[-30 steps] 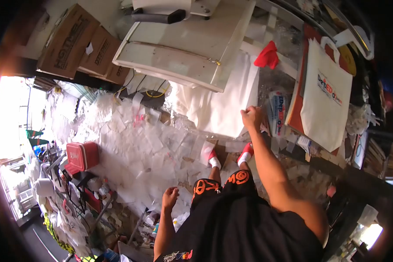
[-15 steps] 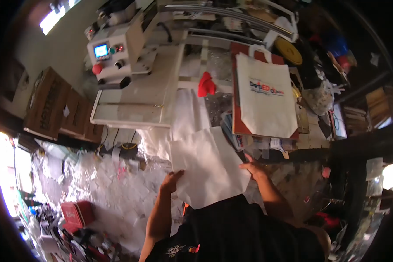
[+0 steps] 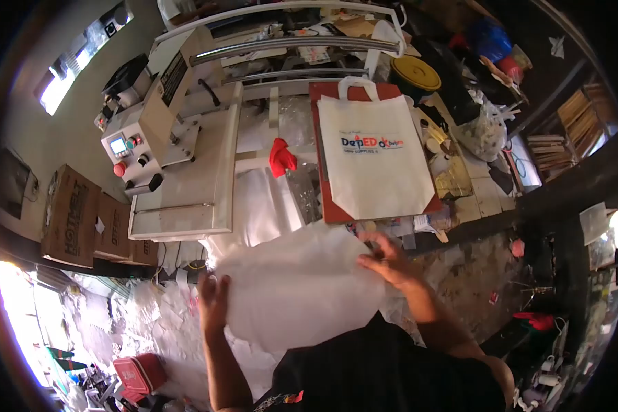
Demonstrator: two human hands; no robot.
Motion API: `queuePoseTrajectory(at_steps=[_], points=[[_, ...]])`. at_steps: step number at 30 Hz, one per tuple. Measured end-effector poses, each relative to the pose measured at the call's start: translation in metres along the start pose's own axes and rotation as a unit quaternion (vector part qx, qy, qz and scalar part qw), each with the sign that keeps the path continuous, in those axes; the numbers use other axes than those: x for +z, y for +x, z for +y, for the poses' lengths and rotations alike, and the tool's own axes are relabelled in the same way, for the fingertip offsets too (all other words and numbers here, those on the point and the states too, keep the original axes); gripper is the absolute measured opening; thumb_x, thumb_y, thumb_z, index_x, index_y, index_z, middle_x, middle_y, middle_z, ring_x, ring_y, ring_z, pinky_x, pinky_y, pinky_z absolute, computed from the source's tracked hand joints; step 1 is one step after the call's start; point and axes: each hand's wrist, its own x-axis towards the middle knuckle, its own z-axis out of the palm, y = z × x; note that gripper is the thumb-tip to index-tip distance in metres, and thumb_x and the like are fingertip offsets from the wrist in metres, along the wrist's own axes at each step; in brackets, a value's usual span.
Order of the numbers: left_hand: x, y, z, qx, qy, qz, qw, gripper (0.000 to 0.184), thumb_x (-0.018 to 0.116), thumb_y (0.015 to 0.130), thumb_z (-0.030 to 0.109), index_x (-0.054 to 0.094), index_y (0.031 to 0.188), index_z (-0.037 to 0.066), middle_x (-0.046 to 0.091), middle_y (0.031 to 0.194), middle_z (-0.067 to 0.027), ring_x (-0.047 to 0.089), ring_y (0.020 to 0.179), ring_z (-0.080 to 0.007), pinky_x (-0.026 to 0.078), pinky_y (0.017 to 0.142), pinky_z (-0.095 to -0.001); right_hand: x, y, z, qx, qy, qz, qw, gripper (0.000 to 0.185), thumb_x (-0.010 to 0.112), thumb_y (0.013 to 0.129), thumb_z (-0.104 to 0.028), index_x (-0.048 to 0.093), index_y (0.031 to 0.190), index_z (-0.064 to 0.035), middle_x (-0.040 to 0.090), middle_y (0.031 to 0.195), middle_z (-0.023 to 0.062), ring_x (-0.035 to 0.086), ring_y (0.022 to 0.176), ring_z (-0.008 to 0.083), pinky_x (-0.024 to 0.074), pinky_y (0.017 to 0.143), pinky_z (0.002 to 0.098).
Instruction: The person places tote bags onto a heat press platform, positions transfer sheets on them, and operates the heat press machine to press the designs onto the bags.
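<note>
A plain white sheet spans the space in front of my body; whether it is fabric, paper or a flat bag I cannot make out. At its left edge my left hand grips it, thumb on the near face. My right hand pinches the opposite edge between thumb and fingers. Just beyond lies a white tote bag with a printed "DepED" logo, flat on the red-brown board of a heat press. A red cloth rests left of the bag.
The press's control box and pale platen stand at left, beside cartons. A yellow-lidded tub sits at the back right. Crumpled clear plastic covers the floor, with a red cooler at lower left.
My hands have spread farther apart, and the white sheet now stretches wider between them. My view has turned, so the press and tote bag appear farther left.
</note>
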Motion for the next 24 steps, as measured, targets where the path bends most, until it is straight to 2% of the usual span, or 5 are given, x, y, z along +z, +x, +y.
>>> queuePoseTrajectory(at_steps=[8,15,17,20,24], points=[[0.101,0.100,0.251,0.370,0.128,0.073,0.917,0.047,0.063,0.094,0.009,0.050,0.140,0.010,0.060,0.133,-0.0104,0.059,0.094,-0.0096,0.048,0.072,-0.0221,-0.155,0.093,-0.144,-0.164,0.043,0.125,0.978,0.034,0.065,0.091,-0.033,0.070,0.112,-0.0066,0.068,0.102,0.0010,0.060,0.093,0.0106,0.0466,0.083,0.0247],[0.179,0.075,0.416,0.678,-0.071,0.368,0.632,0.034,0.055,0.099,0.011,0.059,0.133,0.007,0.066,0.093,-0.0018,0.053,0.063,-0.0115,0.044,0.059,-0.0243,-0.266,0.063,-0.254,-0.630,-0.007,0.338,0.699,0.028,0.056,0.099,-0.011,0.065,0.122,0.0004,0.066,0.125,0.0129,0.063,0.110,0.0170,0.0483,0.096,0.0318],[0.205,0.106,0.384,0.610,0.068,0.263,0.745,0.034,0.054,0.096,0.006,0.061,0.130,0.008,0.066,0.094,-0.0085,0.061,0.073,-0.0210,0.050,0.069,-0.0331,-0.293,0.095,-0.230,-0.648,-0.116,0.332,0.675,0.029,0.055,0.099,-0.007,0.063,0.125,0.0003,0.063,0.130,0.0141,0.061,0.117,0.0204,0.0458,0.101,0.0323],[0.286,0.170,0.302,0.546,0.249,0.131,0.789,0.039,0.053,0.094,0.008,0.060,0.131,0.015,0.063,0.095,-0.0186,0.060,0.086,-0.0366,0.051,0.079,-0.0461,-0.301,0.174,-0.141,-0.316,-0.169,0.270,0.894,0.034,0.056,0.095,-0.006,0.064,0.129,-0.0082,0.070,0.119,0.0078,0.065,0.106,0.0141,0.0504,0.090,0.0281],[0.375,0.222,0.140,0.258,0.379,-0.135,0.878,0.040,0.049,0.098,0.026,0.055,0.136,0.016,0.060,0.110,-0.0257,0.061,0.102,-0.0449,0.051,0.084,-0.0542,-0.291,0.259,0.029,-0.135,-0.318,0.199,0.917,0.037,0.056,0.086,-0.013,0.068,0.121,-0.0112,0.070,0.094,0.0215,0.068,0.088,0.0369,0.0550,0.079,0.0440]])
